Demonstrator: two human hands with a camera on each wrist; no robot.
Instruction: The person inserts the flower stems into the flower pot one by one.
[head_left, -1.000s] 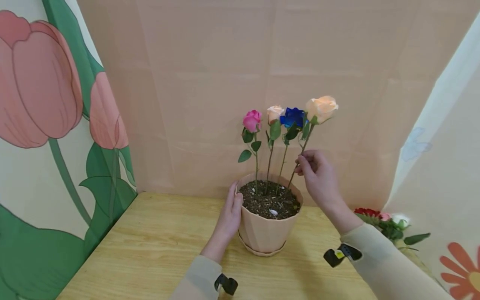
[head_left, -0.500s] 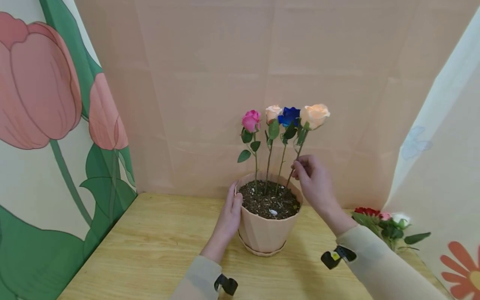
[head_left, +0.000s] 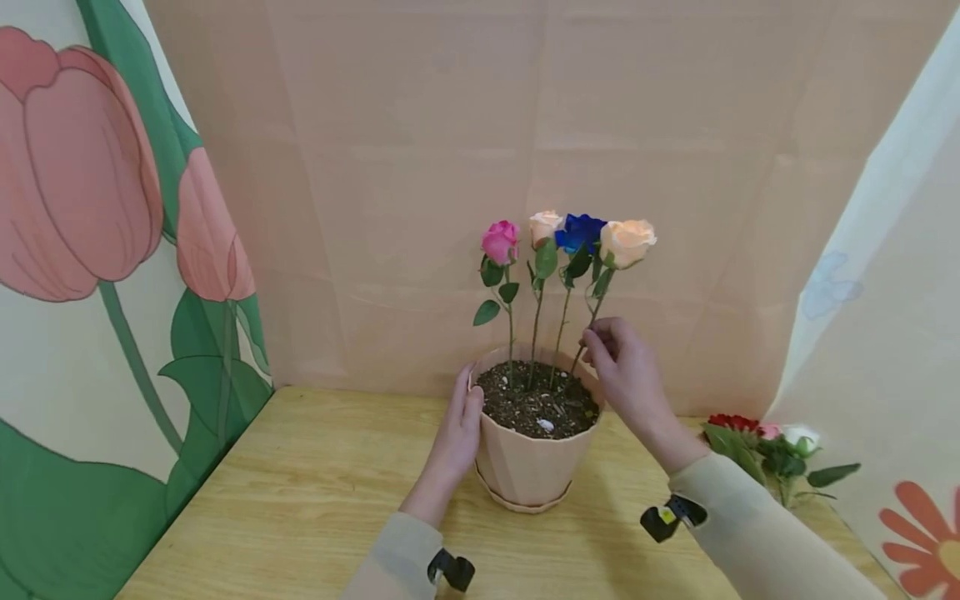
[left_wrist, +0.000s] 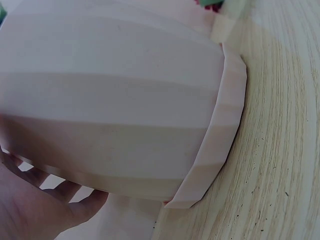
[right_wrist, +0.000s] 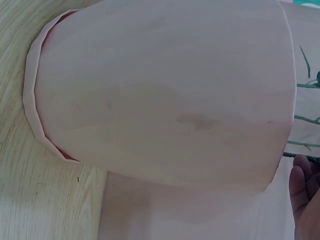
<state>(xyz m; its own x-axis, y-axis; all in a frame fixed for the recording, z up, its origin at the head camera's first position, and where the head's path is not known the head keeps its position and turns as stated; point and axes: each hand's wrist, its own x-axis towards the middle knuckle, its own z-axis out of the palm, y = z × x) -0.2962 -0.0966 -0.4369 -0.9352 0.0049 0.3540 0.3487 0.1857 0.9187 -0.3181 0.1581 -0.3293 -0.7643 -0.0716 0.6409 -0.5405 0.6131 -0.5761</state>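
Observation:
In the head view a pale pink flower pot [head_left: 529, 467] full of dark soil [head_left: 538, 408] stands on the table. My left hand [head_left: 456, 429] rests against its left side, near the rim, with fingers extended along the wall. My right hand [head_left: 626, 367] pinches the stem of a peach rose [head_left: 627, 242] low down, above the soil at the pot's right; the stem's lower end reaches the soil. Beside it stand a blue rose [head_left: 580, 232], a smaller peach rose [head_left: 545, 227] and a pink rose [head_left: 500, 242]. In the right wrist view the fingertips [right_wrist: 299, 172] hold the dark stem.
Beneath the pot is a matching saucer [left_wrist: 215, 135] on the wooden table [head_left: 322, 483]. More flowers, red, pink and white [head_left: 801, 439], lie at the right edge beside my right forearm. A peach cloth [head_left: 405, 183] hangs close behind the pot.
The right hand has moved down and slightly left with the peach rose, whose bloom is now lower, near the blue rose's height. The left hand stays against the pot.

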